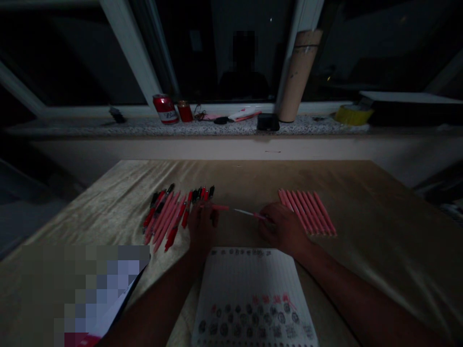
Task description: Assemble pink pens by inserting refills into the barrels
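Note:
My left hand (201, 224) is closed around a pink pen barrel (220, 207), which points to the right. In my right hand (284, 229) is a pink pen part with a thin pale refill (244, 212) sticking out leftward toward the barrel. A small gap separates the refill's end from the barrel. Beside my left hand lies a loose pile of pink, red and black pens (164, 217). Just right of my right hand, several pink pens (307, 212) lie side by side in a slanted row. A lined notebook (249, 274) with black and red scribbles lies below both hands.
A cloth-covered table (246, 178) meets the wall under a granite windowsill (137, 126). On the sill stand a red can (166, 110), a small red jar (185, 112), a tall tan cylinder (300, 77) and yellow tape (352, 115). A blurred-out item covers the lower left.

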`<state>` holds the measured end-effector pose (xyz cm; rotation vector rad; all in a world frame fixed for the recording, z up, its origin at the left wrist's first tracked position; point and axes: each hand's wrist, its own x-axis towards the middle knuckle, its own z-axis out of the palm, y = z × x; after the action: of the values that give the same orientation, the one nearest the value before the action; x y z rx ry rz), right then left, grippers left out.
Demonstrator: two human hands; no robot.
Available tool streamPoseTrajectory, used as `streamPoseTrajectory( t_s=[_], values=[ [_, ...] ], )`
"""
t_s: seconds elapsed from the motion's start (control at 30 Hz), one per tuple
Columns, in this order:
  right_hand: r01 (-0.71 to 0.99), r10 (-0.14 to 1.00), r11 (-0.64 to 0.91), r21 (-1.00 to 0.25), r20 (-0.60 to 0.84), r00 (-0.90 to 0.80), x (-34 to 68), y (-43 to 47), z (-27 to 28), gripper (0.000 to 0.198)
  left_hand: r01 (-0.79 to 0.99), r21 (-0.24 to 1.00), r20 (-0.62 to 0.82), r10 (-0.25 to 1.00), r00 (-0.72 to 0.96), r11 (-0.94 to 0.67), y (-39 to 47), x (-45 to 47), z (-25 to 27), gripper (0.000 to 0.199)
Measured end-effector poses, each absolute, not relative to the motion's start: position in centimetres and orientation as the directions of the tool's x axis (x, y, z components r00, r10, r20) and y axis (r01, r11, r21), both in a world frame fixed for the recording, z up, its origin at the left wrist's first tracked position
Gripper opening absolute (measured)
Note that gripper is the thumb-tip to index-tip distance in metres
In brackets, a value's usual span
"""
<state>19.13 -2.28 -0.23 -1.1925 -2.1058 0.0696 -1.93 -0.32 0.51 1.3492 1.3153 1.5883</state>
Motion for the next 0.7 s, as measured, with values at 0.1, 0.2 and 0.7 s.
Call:
streamPoseTrajectory(
  t_s=[0.1, 0.2, 0.7],
  values=[
    [0.724, 0.765, 0.582, -0.371, 0.551, -0.332, 19.12, -2.32, -0.17, 0.007, 0.091, 0.962, 0.272, 0.927, -0.26, -0.257, -0.26, -1.9, 0.45, 0.032],
    [0.718, 0.761, 0.588, -0.372, 0.555, -0.335, 19.13, -2.35, -0.13, 0.007, 0.064, 0.967, 0.253, 0.932, -0.261, -0.245, -0.2, -1.88, 0.29, 0.032],
    [0.78, 0.771, 0.53, -0.333, 0.572, -0.279, 19.19, -2.28, -0.29, 0.006, 0.181, 0.948, 0.31, 0.894, -0.324, -0.263, -0.56, -2.0, 0.85, 0.038]
  ],
)
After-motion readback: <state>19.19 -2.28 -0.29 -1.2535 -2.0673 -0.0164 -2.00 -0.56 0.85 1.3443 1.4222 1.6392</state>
